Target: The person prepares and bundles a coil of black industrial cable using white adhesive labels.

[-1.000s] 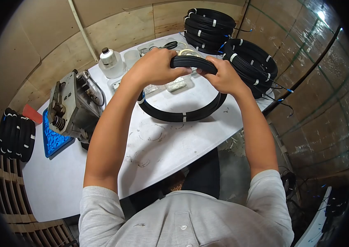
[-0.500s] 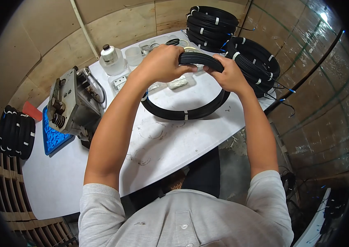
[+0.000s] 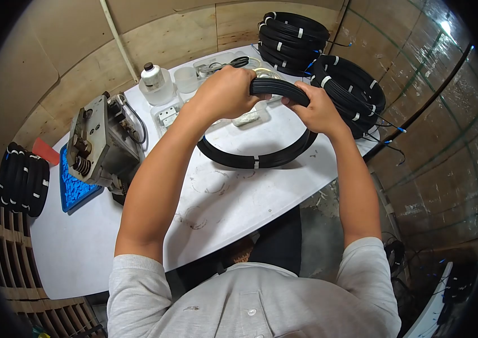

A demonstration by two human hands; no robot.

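Note:
A coil of black cable [image 3: 229, 159] is tilted up over the white table, its near edge low and bound with a white band. My left hand [image 3: 233, 93] is closed around the raised far side of the coil. On the same far side, a short stretch to the right, my right hand [image 3: 313, 107] also grips it, fingers wrapped underneath. Between the hands the cable's parallel strands show. Part of the coil's left side is hidden behind my left hand and forearm.
Stacked black cable coils [image 3: 292, 45] stand at the back right, with more coils [image 3: 349, 93] in front. On the left are a metal press-like machine [image 3: 101, 141], a blue tray [image 3: 75, 194] of small blue pieces and further coils [image 3: 23, 180]. A white bottle [image 3: 151, 76] stands behind.
Both hands keep their grip on the coil. The whole scene sits slightly lower in view; the coil's tilt looks almost the same.

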